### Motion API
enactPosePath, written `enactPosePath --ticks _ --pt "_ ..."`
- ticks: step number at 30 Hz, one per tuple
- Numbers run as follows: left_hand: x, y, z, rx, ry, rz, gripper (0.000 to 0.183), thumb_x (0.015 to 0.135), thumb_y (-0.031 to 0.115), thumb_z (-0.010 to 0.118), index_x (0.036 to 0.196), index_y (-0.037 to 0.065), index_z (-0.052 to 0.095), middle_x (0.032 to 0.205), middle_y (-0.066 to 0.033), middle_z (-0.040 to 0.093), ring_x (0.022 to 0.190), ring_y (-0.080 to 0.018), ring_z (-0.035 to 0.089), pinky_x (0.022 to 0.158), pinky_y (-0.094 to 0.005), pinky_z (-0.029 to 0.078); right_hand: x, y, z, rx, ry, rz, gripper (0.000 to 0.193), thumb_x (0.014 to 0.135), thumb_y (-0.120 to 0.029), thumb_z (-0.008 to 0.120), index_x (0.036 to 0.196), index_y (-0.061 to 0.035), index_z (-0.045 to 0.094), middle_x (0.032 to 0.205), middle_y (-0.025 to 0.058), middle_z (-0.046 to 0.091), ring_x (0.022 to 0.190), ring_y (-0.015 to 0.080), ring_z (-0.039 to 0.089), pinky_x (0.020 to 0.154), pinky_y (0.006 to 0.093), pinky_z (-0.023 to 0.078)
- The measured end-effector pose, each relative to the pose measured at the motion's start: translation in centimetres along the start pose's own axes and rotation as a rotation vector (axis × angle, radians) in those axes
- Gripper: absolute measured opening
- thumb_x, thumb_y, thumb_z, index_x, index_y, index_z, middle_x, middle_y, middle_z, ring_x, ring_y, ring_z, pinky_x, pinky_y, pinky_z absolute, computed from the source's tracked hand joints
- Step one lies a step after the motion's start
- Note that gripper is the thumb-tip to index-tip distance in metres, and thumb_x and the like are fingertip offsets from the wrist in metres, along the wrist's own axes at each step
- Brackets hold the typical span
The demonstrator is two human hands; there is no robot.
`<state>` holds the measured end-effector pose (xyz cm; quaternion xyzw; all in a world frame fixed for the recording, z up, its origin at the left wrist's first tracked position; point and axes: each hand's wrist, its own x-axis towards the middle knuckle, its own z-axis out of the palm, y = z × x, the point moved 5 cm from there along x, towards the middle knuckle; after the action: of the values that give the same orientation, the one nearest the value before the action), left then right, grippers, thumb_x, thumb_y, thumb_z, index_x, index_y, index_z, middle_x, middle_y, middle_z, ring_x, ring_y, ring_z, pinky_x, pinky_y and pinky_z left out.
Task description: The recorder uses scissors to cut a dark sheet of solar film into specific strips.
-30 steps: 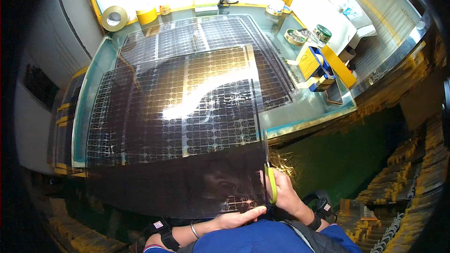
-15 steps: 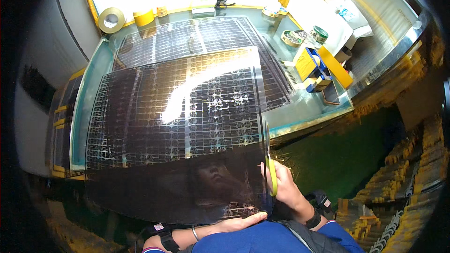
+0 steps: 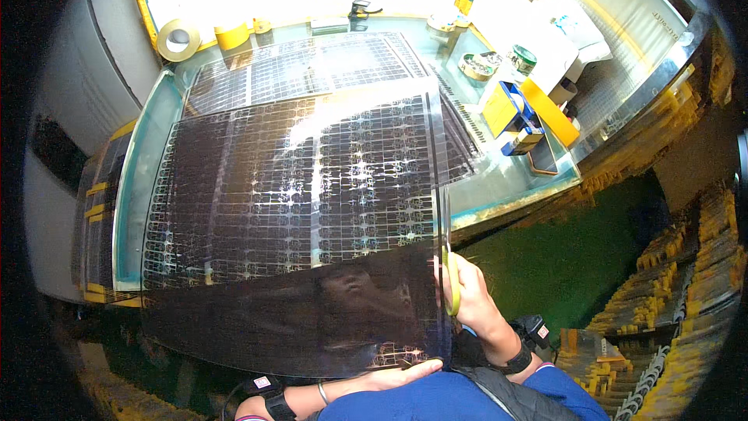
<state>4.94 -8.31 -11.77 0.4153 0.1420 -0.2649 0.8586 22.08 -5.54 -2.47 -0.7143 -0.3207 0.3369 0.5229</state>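
A large dark glossy film sheet [image 3: 257, 312], printed with rows of fine circuit-like patterns, spreads in front of me, its near end raised off the table toward my body. At the sheet's near right corner, my left hand [image 3: 401, 375] is closed on the edge, with part of its fingers hidden beneath. My right hand [image 3: 473, 290] grips scissors [image 3: 453, 284] with yellow-green handles. The scissor blades point away from me along the sheet's right edge; whether they are apart is hard to see. Under the far end lies another patterned film sheet [image 3: 288, 68] on the glass table.
The glass-topped table [image 3: 514, 196] has a bright panel behind it. Tape rolls [image 3: 178, 39] stand at the far left. Round tins [image 3: 522, 58], a blue-and-yellow box [image 3: 506, 113] and white paper [image 3: 506, 23] lie on the right. Brown stacked material [image 3: 693, 296] is at lower right.
The right hand and scissors have shifted slightly away from me along the sheet's edge. The sheet's far edge sits slightly nearer, and its reflections have changed. The left hand keeps its hold.
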Motion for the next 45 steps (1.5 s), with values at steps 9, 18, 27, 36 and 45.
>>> enactPosePath --ticks 9,18,27,36,45 --pt "-1.1 2.7 0.6 0.097 0.054 0.152 0.035 0.089 0.033 0.048 0.093 0.002 0.063 0.087 -0.0015 0.061 0.077 -0.0121 0.055 0.071 -0.0304 0.045 0.8 0.2 -0.8 0.018 0.062 0.014 0.018 0.087 -0.017 0.047 0.076 -0.0030 0.051 0.056 -0.0002 0.046 0.047 0.0078 0.046 0.042 0.0243 0.039" --pt "-1.3 3.0 0.9 0.145 0.044 0.097 0.037 0.088 0.035 0.049 0.090 0.001 0.063 0.084 -0.0022 0.062 0.074 -0.0129 0.055 0.068 -0.0315 0.046 1.1 -2.4 -1.7 -0.068 0.095 -0.103 0.015 0.087 -0.016 0.046 0.080 -0.0043 0.052 0.058 -0.0013 0.047 0.045 0.0076 0.045 0.042 0.0223 0.039" --pt "-1.1 3.4 0.7 0.181 0.020 0.050 0.037 0.088 0.035 0.049 0.090 0.000 0.063 0.084 -0.0028 0.062 0.073 -0.0127 0.056 0.068 -0.0313 0.046 2.6 -1.2 -3.0 0.018 0.162 -0.147 0.014 0.086 -0.013 0.045 0.076 -0.0052 0.050 0.057 -0.0016 0.046 0.045 0.0073 0.044 0.042 0.0221 0.038" --pt "-1.0 3.4 0.3 0.191 0.012 0.011 0.038 0.088 0.035 0.050 0.089 0.000 0.063 0.083 -0.0035 0.063 0.073 -0.0126 0.056 0.067 -0.0310 0.046 2.7 -2.6 -3.5 -0.008 0.200 -0.097 0.016 0.087 -0.017 0.046 0.077 -0.0052 0.051 0.056 -0.0003 0.047 0.045 0.0077 0.047 0.042 0.0221 0.038" --pt "-0.9 3.6 0.3 0.215 0.003 -0.014 0.038 0.087 0.035 0.050 0.089 -0.001 0.063 0.083 -0.0041 0.063 0.072 -0.0124 0.056 0.067 -0.0308 0.046 3.4 -2.8 -4.5 0.077 0.237 -0.083 0.030 0.091 -0.028 0.043 0.075 -0.0042 0.051 0.056 -0.0005 0.048 0.045 0.0073 0.046 0.042 0.0225 0.038"
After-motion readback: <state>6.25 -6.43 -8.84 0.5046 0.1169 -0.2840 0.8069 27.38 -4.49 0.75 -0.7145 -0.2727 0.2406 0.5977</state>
